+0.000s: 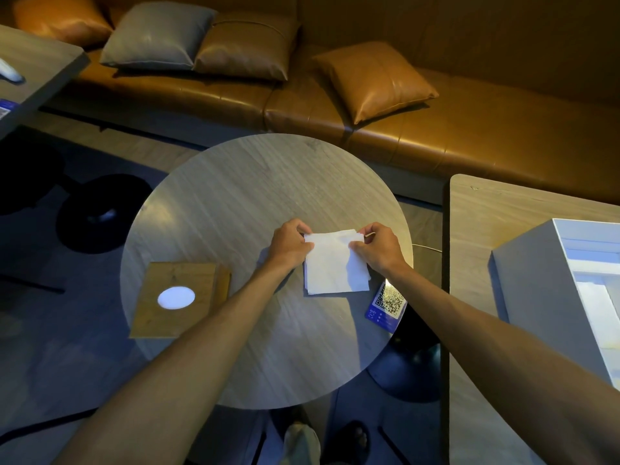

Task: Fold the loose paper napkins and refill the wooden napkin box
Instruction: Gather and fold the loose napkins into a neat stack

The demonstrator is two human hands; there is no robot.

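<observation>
**Q.** Where do the napkins lie, and how do you hold them?

**A.** The paper napkins (pixel 335 266) rest as a small white pile on the round table (pixel 255 182), right of centre. Your left hand (pixel 289 245) pinches the pile's far left corner with curled fingers. Your right hand (pixel 380 250) pinches the far right edge, thumb against fingertips. Both grips are narrow and closed on paper, and the pile's near edge lies on the tabletop.

**Q.** And the wooden napkin box (pixel 181 325)?

**A.** It sits at the table's left edge, well apart from the pile and from both hands. A pale oval shows in its top face; whether that is paper or reflected light cannot be told.

**Q.** How far along are you?

**A.** Judged from this layout, you are in the folding stage. Several layers appear squared in the pile, though their count is unclear and the top sheet looks unfinished. Nothing shows a napkin entering the box, so the refill is left: finish the fold, carry the pile left, and load it. A QR card (pixel 385 307) lies just beside the pile's near right corner.
</observation>
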